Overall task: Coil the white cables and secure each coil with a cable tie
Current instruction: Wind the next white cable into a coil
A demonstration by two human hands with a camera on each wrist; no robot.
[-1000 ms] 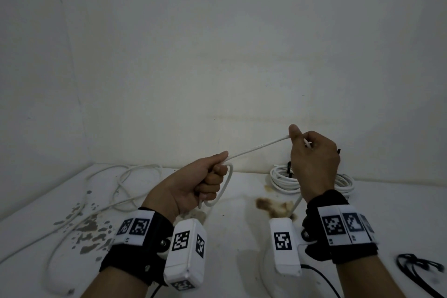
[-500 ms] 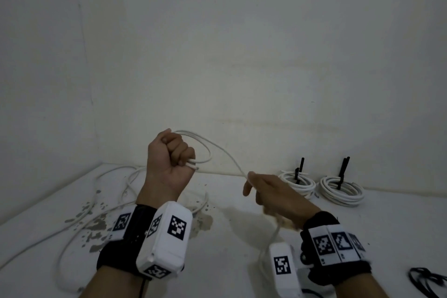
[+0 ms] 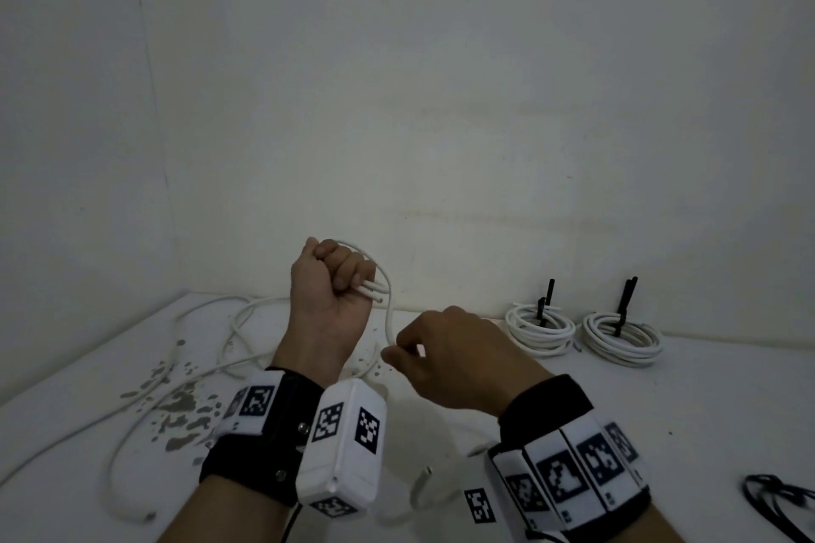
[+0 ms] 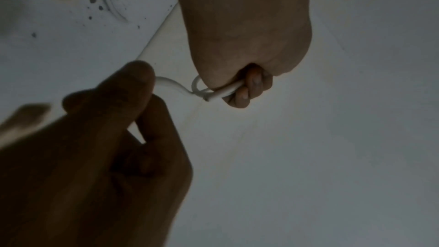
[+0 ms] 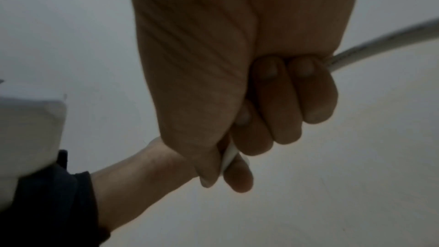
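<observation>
left hand: fist round cable loop, raised | right hand: fingertips pinch same cable below | 2 tied coils by wall on table

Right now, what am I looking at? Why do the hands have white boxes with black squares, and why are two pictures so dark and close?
These are a person's two bare hands, no robot. The boxes are small cameras strapped to the wrists. The big picture comes from a camera on the person's head; the two dark ones come from the wrist cameras, looking along the fingers. The left hand is a fist gripping loops of a white cable. The right hand pinches the same cable lower down. On the white table sit two finished coils, each bound with a black cable tie. More loose white cable lies at the left.
</observation>
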